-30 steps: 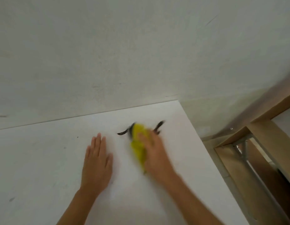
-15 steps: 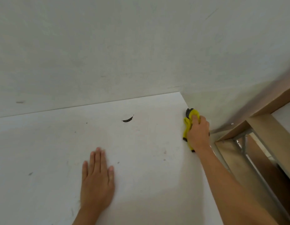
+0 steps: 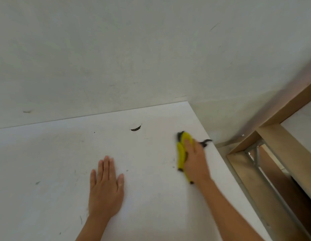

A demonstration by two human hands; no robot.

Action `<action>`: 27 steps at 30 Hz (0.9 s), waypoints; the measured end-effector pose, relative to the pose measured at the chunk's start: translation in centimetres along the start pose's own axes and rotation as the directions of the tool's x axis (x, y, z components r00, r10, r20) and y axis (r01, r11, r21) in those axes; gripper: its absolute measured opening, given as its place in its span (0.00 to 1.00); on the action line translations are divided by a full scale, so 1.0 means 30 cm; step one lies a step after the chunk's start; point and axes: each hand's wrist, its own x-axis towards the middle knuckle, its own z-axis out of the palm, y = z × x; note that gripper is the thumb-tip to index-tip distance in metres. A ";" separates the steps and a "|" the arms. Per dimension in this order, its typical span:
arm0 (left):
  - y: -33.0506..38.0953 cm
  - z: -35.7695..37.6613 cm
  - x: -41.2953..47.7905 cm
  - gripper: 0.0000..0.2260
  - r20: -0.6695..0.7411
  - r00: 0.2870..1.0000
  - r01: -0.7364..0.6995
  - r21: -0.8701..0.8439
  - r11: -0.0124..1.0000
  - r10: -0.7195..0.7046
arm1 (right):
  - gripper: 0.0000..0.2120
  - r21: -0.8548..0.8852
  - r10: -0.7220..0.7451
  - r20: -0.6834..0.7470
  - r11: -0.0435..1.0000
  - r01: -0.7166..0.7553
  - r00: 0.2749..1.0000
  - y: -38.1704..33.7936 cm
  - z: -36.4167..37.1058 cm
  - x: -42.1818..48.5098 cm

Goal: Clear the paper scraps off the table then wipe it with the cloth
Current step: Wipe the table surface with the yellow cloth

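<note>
Covering cloth (image 3: 181, 152) — right hand (image 3: 194, 160), blurred.

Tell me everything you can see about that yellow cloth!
The yellow cloth is bright yellow and looks soft. It has dark trim at its far end and at its near corners. It is bunched into a long, narrow shape and lies flat on the white table, near the table's right edge. The right hand presses down on it, palm over its right side, so part of it is hidden. It looks a little blurred. The left hand lies apart from it.
</note>
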 end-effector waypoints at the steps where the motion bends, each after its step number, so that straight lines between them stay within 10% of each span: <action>1: -0.002 -0.002 0.001 0.35 -0.004 1.000 -0.010 -0.012 1.000 0.010 | 0.19 0.041 0.119 -0.069 0.992 -0.116 0.991 0.026 -0.038 0.017; 5: -0.003 -0.036 0.003 0.39 0.032 0.998 -0.051 -0.110 0.993 0.055 | 0.27 -0.041 0.383 -0.017 0.923 -0.383 0.924 0.111 -0.151 0.118; 10: -0.009 -0.059 -0.138 0.32 0.096 0.985 -0.127 -0.168 0.978 0.144 | 0.16 0.076 -0.079 -0.004 0.994 0.079 0.997 -0.290 0.017 -0.211; 15: -0.032 -0.026 -0.383 0.27 0.050 0.985 -0.155 -0.170 0.973 0.166 | 0.18 0.177 -0.374 0.193 0.923 0.342 0.907 -0.368 0.089 -0.532; 21: -0.028 -0.042 -0.393 0.31 0.094 0.986 -0.134 -0.036 0.990 0.137 | 0.20 -0.033 0.288 -0.164 0.954 -0.297 0.943 0.045 -0.149 -0.266; 25: -0.046 -0.044 -0.395 0.29 0.097 0.982 -0.163 -0.017 0.987 0.164 | 0.22 -0.046 0.443 -0.090 0.893 -0.448 0.892 0.014 -0.167 -0.243; 27: -0.048 -0.061 -0.402 0.29 0.087 0.977 -0.191 -0.032 0.981 0.193 | 0.21 -0.032 0.280 -0.017 0.959 -0.280 0.960 -0.152 -0.136 -0.321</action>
